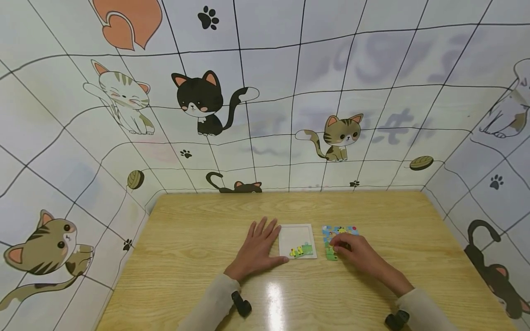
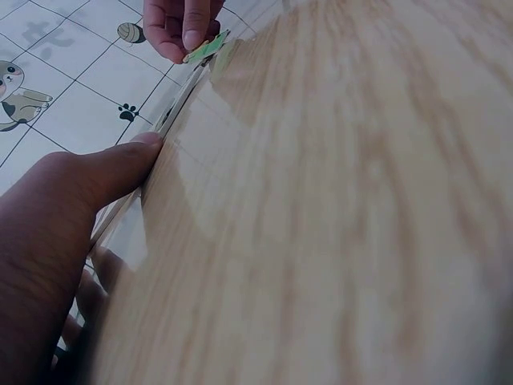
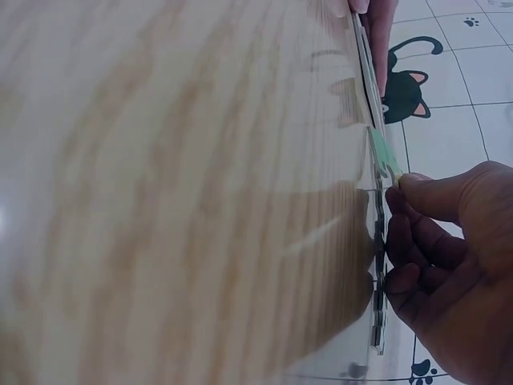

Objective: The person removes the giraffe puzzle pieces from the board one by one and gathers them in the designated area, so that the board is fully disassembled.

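A square white puzzle tray (image 1: 295, 234) lies on the wooden table, with several joined green and yellow pieces (image 1: 301, 250) along its bottom edge. My left hand (image 1: 260, 246) rests spread at the tray's left side, its thumb touching the lower left corner. To the right of the tray, my right hand (image 1: 355, 250) pinches a green puzzle piece (image 3: 385, 152) between thumb and fingers. That piece is tilted up off the table. Beneath and behind this hand lie colourful puzzle pieces (image 1: 331, 229), mostly blue, partly hidden by the fingers.
The wooden table (image 1: 198, 230) meets walls printed with cartoon cats on three sides. A bright light reflection (image 1: 274, 299) shows on the tabletop between my forearms. A dark wrist camera (image 1: 241, 304) sits on the left sleeve, and another camera (image 1: 396, 319) on the right.
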Motion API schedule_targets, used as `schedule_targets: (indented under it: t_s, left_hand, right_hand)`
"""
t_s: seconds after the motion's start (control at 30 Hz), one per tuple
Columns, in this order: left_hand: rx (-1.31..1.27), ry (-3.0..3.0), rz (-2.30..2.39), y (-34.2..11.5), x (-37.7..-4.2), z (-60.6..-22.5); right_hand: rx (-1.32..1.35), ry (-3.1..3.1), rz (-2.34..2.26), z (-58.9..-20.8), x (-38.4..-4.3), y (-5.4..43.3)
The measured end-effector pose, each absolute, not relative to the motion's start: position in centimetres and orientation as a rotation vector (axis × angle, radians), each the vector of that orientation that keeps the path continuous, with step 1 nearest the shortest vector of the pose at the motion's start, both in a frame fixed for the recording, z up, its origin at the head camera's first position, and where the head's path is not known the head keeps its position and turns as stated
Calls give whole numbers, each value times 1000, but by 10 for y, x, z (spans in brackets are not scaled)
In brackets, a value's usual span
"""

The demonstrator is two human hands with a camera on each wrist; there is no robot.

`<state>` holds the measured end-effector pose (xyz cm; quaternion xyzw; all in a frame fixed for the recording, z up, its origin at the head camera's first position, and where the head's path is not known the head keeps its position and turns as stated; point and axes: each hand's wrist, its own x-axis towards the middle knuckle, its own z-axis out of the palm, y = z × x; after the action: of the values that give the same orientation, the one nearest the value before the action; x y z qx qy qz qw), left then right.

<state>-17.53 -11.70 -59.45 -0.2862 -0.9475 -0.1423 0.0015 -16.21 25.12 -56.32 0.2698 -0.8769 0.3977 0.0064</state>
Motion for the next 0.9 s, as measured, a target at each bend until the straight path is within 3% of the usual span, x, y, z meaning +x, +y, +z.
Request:
schedule_targets:
  t_s: [0.9]
  left_hand:
    - [-889,-2977,-470,-116,-176,-595]
  right_hand:
    - [882,-2740,1110,-561,-161,249]
